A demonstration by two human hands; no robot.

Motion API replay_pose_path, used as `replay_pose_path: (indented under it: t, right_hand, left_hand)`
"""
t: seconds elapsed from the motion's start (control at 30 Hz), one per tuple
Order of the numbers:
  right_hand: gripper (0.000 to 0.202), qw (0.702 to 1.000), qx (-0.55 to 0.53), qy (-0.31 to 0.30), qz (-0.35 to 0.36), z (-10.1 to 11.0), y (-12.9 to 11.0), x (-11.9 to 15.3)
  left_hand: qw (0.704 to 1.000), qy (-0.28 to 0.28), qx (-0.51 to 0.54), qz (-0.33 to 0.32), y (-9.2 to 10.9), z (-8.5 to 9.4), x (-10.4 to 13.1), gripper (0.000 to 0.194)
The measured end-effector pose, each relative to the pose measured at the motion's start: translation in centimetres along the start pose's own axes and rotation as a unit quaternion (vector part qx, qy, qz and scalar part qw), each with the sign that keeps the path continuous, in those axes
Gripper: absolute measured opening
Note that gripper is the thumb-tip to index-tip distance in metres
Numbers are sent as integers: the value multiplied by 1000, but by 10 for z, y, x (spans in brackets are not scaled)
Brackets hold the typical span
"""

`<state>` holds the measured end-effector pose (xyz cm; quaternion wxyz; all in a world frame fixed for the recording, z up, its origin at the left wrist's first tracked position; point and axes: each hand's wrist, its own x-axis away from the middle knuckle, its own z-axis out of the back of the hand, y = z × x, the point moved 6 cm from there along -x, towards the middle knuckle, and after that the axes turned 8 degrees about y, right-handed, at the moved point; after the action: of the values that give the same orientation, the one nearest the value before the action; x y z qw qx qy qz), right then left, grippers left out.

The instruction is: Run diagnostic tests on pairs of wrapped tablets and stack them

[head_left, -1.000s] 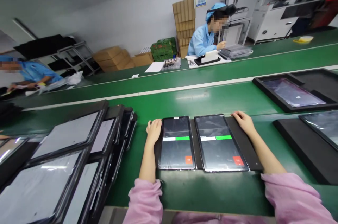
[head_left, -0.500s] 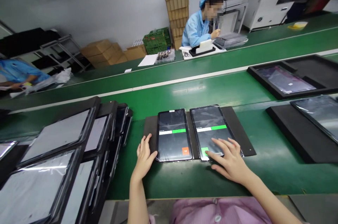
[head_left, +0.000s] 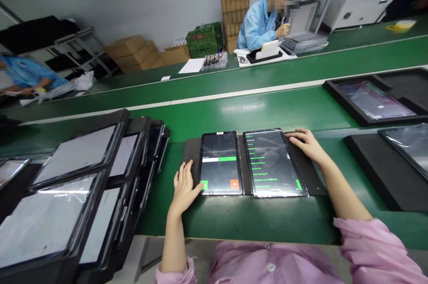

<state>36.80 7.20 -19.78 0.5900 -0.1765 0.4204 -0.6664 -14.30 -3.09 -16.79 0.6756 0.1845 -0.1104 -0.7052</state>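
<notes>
Two lit tablets lie side by side on a dark foam pad [head_left: 191, 150]. The left tablet [head_left: 220, 170] shows a white and green bar, with a green box and an orange box at its bottom. My left hand [head_left: 183, 188] rests at its lower left, fingers spread, the thumb on the green box. On the right tablet [head_left: 272, 168] there is a list of green text lines. My right hand [head_left: 309, 146] is at that tablet's upper right edge, fingers stretched out and holding nothing. Whether its fingertips touch the tablet I cannot tell.
Stacked black trays [head_left: 110, 159] with several wrapped tablets stand at the left. More foam trays [head_left: 374, 172] and a tablet in a black frame [head_left: 371, 96] are at the right. Across the green bench [head_left: 214, 219], a co-worker in blue [head_left: 256, 23] sits beside a stack of flat panels [head_left: 304, 43].
My right hand has moved from the right tablet's bottom to its upper right edge. That screen has changed to a green text list. My left thumb has moved onto the left tablet's green box.
</notes>
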Motion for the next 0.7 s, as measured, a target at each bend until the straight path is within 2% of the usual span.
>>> replay_pose_path:
  t: [0.1,0.17,0.23,0.33,0.43,0.5,0.6,0.7]
  right_hand:
    - [39,998,-47,7,-33,-11,7,1]
    - [41,997,-58,14,-44,-14,10,6]
    - [44,997,-55,16,-51,-16,12,8]
    - [41,998,-41,14,-55,-16,13,7]
    - [38,998,-29,11,-56,-17,10,5]
    - [37,998,-26,8,-53,-18,8,5]
    - [40,999,-22,1,-49,-20,6,5]
    - [52,998,-18,-3,-55,-21,3,4]
  left_hand:
    - [998,-8,59,30,-6,9,-10,84]
    - [994,1,85,72,-7,20,-25,75]
    - [993,9,74,92,4,28,-47,61]
    - [999,-17,28,40,52,22,-91,45]
    - [999,-40,-19,-30,115,0,-132,40]
    - [996,-50,-45,-67,150,-17,-152,36]
    - [989,-68,-91,-97,180,-36,-168,30]
    - [983,-68,-144,-95,191,-41,-169,34]
